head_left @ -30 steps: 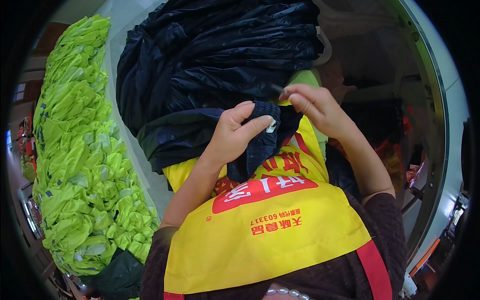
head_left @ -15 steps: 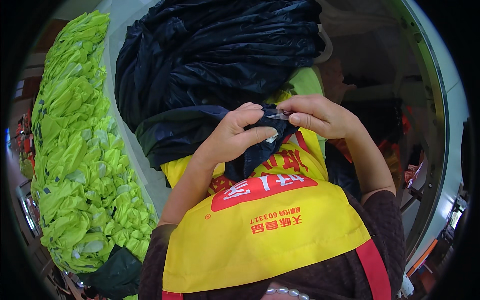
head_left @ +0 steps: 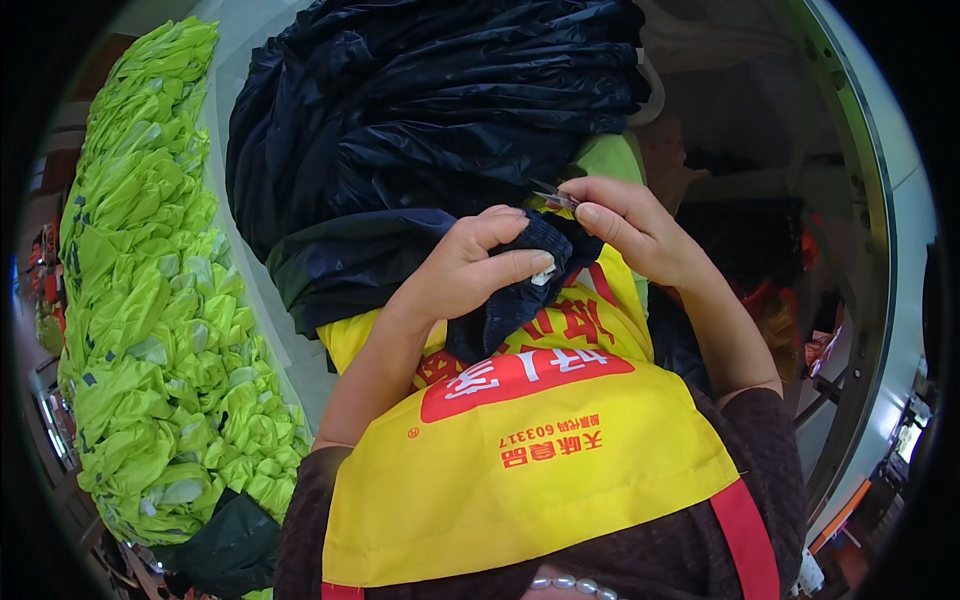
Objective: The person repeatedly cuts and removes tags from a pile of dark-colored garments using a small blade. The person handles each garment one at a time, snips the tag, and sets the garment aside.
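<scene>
Head view: left hand [head_left: 468,264] pinches a dark gathered garment edge [head_left: 550,237] on the near side of the dark pile [head_left: 430,110]; right hand [head_left: 628,222] grips small snips [head_left: 556,198] just beyond. Seemingly mid-trimming; next calls for steady cloth, careful blades.

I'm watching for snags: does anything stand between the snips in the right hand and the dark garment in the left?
Nothing visible does. The right hand holds the snips beside the dark garment, which the left hand grips; depth is hard to judge.
</scene>
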{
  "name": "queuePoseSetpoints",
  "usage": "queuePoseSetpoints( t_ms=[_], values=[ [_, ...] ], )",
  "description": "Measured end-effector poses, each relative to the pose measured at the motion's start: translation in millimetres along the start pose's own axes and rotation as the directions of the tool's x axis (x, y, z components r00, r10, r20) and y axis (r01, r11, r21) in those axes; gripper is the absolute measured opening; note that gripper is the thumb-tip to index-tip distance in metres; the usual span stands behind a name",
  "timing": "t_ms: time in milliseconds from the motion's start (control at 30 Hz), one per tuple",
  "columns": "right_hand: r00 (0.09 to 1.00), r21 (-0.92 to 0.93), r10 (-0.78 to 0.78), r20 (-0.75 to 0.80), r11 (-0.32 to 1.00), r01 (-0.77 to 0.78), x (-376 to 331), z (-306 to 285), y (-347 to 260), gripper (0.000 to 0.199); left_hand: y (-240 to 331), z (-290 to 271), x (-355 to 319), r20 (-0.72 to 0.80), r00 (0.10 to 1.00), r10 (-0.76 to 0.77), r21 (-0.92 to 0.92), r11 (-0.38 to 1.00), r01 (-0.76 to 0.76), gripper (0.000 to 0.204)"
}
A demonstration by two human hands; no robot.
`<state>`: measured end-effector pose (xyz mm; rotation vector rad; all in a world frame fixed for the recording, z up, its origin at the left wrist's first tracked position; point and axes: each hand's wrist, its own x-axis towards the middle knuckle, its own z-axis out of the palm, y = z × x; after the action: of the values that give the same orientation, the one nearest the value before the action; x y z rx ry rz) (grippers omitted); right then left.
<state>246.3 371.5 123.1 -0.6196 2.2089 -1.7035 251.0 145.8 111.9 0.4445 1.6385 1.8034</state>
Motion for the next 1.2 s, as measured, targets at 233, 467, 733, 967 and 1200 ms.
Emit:
queuePoseSetpoints(
  t_ms=[233,467,733,967,1200],
  values=[
    [0.987,0.178,0.159,-0.015,0.972,-0.154,10.0,20.2,-18.5,0.015,1.9,4.1,4.9,0.020,0.989,0.150,0.207,0.967,-0.151,0.016],
    [0.846,-0.188,-0.179,-0.502,0.978,0.096,15.1,7.7,5.0,0.013,0.8,7.3,3.7,-0.064,0.994,0.087,0.183,0.980,-0.074,0.013],
    [0.893,0.235,0.392,-0.219,0.910,-0.342,-18.9,-35.8,1.4,0.027,-5.9,3.6,1.0,-0.050,0.987,0.153,0.189,0.972,-0.141,0.009],
    [0.993,-0.180,0.054,0.103,0.983,-0.035,-13.1,-9.3,-11.2,0.033,-7.3,3.4,0.4,-0.004,0.993,0.119,0.126,0.985,-0.117,0.018],
    [0.989,-0.157,0.020,0.149,0.988,0.003,-6.5,-1.9,-3.9,0.036,-6.0,2.6,0.9,0.016,0.988,0.151,0.152,0.977,-0.151,0.018]
  ],
)
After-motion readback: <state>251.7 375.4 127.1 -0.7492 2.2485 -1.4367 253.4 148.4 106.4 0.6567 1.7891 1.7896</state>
